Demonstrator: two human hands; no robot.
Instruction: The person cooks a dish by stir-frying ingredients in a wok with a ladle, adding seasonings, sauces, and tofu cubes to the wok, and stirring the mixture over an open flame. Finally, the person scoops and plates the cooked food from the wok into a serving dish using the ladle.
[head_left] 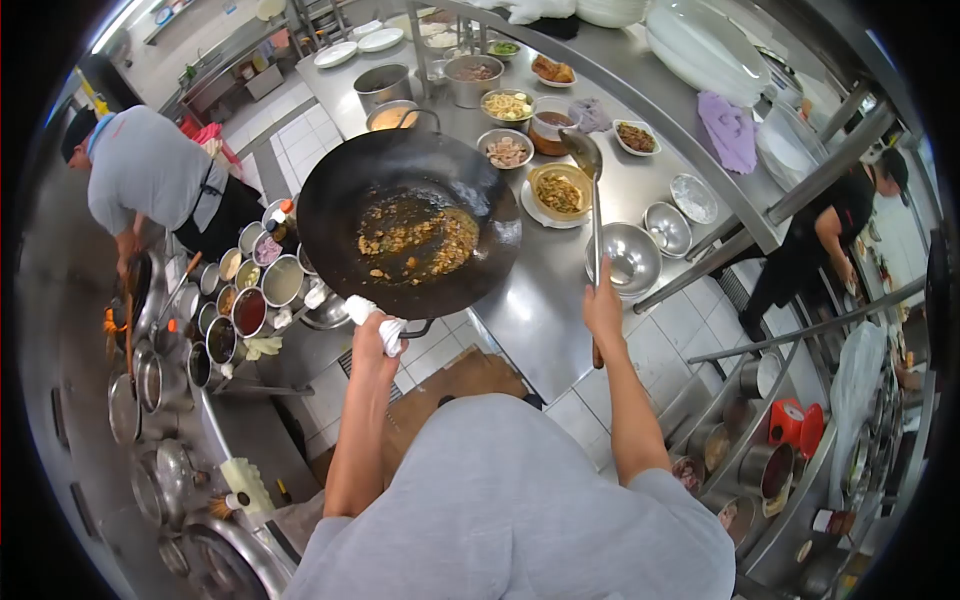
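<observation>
A large black wok with browned minced food spread over its bottom is held up by my left hand, whose fingers are wrapped round a white cloth at the near handle. My right hand is closed on the long handle of a metal ladle, its bowl raised above the steel counter. Near the ladle stands a yellowish bowl of cooked food on a white plate. Below the ladle's bowl and to the right is an empty steel bowl.
Several pots of sauces and ingredients crowd the left side. Bowls of food and a steel pot stand on the counter. One person bends at the left; another stands at the right, beyond a metal rail.
</observation>
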